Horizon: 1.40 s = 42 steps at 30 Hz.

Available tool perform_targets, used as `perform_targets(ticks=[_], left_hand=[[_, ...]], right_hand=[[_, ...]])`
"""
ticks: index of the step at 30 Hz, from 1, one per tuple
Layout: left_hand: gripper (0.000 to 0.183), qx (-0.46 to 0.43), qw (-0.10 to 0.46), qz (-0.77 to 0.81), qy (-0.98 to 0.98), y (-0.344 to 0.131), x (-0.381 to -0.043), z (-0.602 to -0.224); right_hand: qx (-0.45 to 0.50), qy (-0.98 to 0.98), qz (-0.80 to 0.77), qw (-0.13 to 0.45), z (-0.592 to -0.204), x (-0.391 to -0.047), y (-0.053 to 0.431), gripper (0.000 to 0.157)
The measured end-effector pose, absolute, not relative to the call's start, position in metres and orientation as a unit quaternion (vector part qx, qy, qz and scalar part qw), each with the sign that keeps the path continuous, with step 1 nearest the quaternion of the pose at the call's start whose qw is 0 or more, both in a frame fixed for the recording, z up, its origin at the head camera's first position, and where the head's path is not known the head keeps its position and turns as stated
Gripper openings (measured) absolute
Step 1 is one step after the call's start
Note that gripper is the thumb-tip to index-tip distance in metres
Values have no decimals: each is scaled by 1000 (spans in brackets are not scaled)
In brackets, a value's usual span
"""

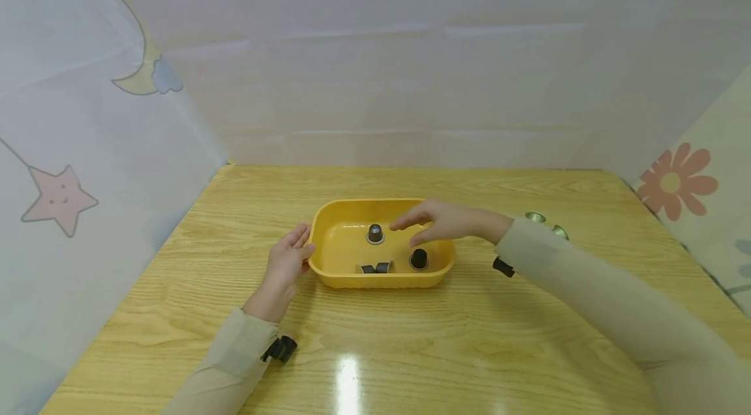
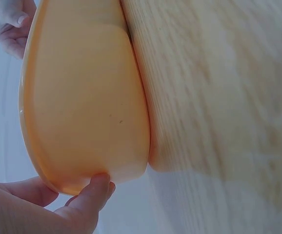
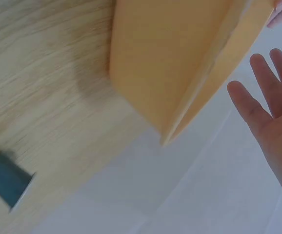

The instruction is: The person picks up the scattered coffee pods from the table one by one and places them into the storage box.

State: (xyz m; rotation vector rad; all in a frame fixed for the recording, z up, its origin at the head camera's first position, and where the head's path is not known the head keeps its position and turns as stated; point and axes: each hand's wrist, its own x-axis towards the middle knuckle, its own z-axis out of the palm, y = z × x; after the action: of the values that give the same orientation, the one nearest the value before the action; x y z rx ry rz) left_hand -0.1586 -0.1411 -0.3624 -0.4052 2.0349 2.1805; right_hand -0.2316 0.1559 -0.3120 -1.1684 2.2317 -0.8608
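The left hand point(image 1: 285, 258) grips the yellow tray point(image 1: 375, 282) on the desk point(image 1: 411, 356); the right hand point(image 1: 448, 219) hovers above it, empty, fingers parted. Four dark capsules point(image 1: 375, 233) lie inside — two green capsules point(image 1: 536, 217) sit outside, seemingly left over.

Left hand point(image 1: 284, 266) in a pinch, right hand point(image 1: 450, 219) loosely splayed

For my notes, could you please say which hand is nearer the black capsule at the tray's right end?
Right: the right hand hovers over the tray near the black capsule; the left hand grips the tray's left end.
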Motion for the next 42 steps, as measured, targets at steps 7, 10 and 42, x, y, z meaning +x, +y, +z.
perform_targets(ticks=[7, 10, 42], left_hand=[[56, -134, 68, 721, 677, -142, -158, -362], [56, -136, 68, 720, 678, -142, -159, -362], [56, -125, 68, 725, 674, -140, -157, -362]], right_hand=[[-378, 834, -340, 216, -308, -225, 193, 46], [-366, 845, -338, 196, -308, -223, 206, 45], [-121, 913, -386, 44, -342, -203, 263, 71]])
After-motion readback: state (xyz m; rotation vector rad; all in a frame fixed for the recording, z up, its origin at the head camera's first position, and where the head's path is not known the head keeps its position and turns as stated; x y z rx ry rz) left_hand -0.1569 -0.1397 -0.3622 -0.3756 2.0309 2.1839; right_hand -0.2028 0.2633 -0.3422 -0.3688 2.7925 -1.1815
